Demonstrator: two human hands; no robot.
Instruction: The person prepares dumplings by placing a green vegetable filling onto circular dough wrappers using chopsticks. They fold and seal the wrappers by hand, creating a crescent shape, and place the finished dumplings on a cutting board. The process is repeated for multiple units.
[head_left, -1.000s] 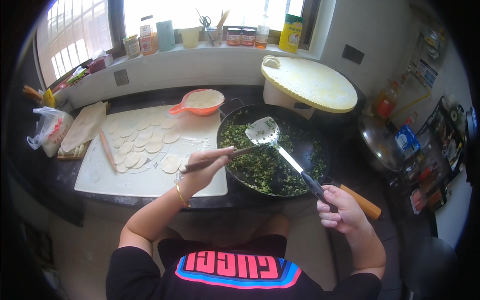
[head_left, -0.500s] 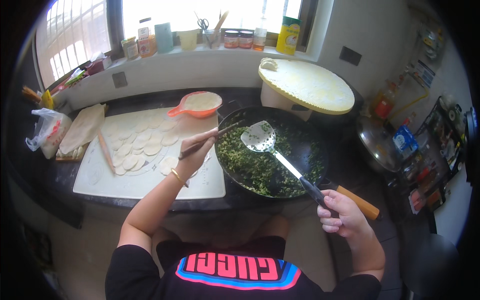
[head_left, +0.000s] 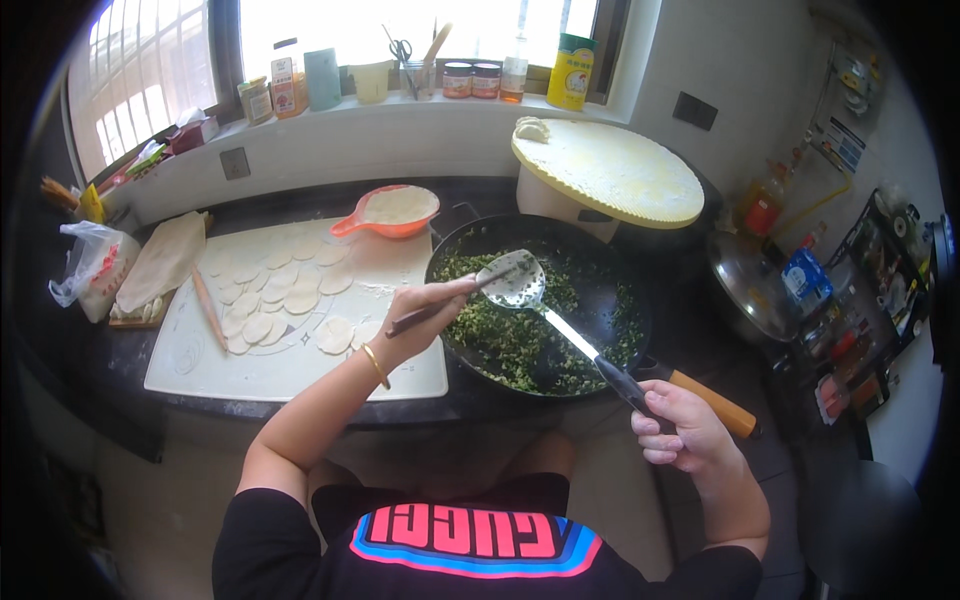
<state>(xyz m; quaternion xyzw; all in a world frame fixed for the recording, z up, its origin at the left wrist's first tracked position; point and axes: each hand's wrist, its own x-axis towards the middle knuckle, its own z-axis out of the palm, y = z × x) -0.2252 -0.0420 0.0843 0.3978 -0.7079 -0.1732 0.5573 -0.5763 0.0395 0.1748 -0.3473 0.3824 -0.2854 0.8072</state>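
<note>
My left hand (head_left: 420, 315) is closed round dark wooden chopsticks (head_left: 497, 276). Their tips lie across the slotted head of a metal spatula (head_left: 570, 332), which has green bits stuck on it. The spatula's black handle is gripped in my right hand (head_left: 677, 425), which stays at the pan's right front. Beneath the spatula head, a chopped green filling (head_left: 510, 350) spreads over the bottom of a big black wok (head_left: 625, 355). The wok's wooden handle (head_left: 715, 404) sticks out beside my right hand.
Round dough wrappers (head_left: 302, 296) and a rolling pin (head_left: 209, 310) lie on a white mat (head_left: 210, 375). Behind are an orange strainer (head_left: 393, 228) of flour and a floured round tray (head_left: 610, 170). A plastic bag (head_left: 97, 270) stands left; a glass lid (head_left: 755, 285) is right.
My left hand has moved right and slightly down, bringing the chopsticks from the wok's left edge onto the spatula head. My right hand has hardly moved.
</note>
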